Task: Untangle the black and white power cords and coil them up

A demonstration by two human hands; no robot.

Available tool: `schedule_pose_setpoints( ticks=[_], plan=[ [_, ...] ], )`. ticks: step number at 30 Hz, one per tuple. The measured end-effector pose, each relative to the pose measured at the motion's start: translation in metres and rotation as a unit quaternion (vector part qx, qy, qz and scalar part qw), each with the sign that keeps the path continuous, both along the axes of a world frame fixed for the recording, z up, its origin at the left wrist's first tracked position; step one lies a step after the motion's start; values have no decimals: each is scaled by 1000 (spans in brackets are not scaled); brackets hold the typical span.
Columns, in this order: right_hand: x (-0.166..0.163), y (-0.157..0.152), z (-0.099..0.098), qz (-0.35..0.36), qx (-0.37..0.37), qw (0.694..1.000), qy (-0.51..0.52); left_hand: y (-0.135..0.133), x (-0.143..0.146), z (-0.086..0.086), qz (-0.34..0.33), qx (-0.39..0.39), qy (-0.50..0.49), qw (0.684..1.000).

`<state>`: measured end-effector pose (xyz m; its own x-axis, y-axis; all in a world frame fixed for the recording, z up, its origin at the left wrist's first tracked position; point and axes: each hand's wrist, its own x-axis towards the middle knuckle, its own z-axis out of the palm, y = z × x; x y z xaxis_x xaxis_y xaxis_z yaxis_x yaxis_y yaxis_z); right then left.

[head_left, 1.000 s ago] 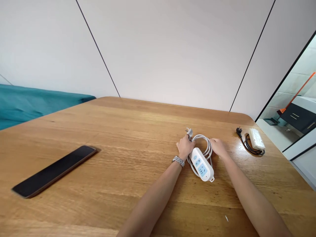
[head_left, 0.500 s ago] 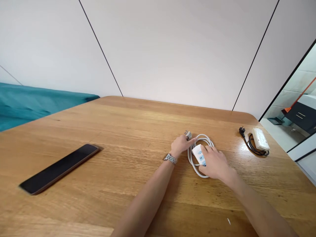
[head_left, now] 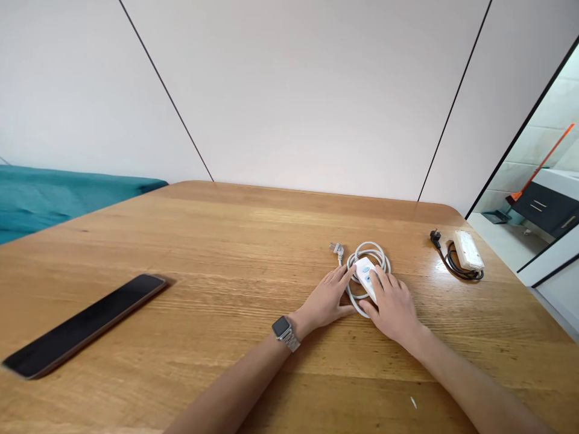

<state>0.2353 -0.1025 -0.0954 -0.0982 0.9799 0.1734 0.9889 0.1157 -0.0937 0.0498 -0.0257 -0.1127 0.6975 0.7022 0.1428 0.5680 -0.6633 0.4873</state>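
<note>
A white power strip (head_left: 363, 267) with blue switches lies on the table within its own coiled white cable (head_left: 384, 260). Its plug (head_left: 337, 248) rests at the far left of the coil. My right hand (head_left: 394, 303) grips the strip, fingers over its right side and thumb near its close end; it covers part of the strip. My left hand (head_left: 326, 296), a watch (head_left: 281, 327) on its wrist, is at the coil's left side. Its thumb and fingers are spread apart, with the fingertips by the cable and the strip's left edge.
A second, off-white power strip (head_left: 468, 250) with a black cable and black plug (head_left: 435, 236) lies at the table's right. A long dark flat device (head_left: 85, 322) is on the left. Behind the wooden table (head_left: 253, 241) stands a white wall (head_left: 289, 90); a teal sofa (head_left: 67, 196) is beyond the left edge.
My left hand has let go of the plug and moved nearer to me, down the coil's left side. My right hand stays on the power strip. The view has shifted slightly.
</note>
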Motion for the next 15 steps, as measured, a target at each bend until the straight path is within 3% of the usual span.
schedule_pose_setpoints(
  ticks=[5, 8, 11, 15],
  plan=[
    [20, 18, 2, -30, -49, 998, 18, 34, 47, 3, -38, -23, -105, 994],
    [32, 31, 0, -43, -39, 998, 3, 50, 62, 5, -50, -63, -113, 990],
    [43, 46, -3, -59, -20, 998, -12, 55, 58, 3, -48, -77, -119, 989],
    [66, 74, -3, -75, -9, 997, -25, 36, 38, -3, 2, -49, -126, 991]
  ],
)
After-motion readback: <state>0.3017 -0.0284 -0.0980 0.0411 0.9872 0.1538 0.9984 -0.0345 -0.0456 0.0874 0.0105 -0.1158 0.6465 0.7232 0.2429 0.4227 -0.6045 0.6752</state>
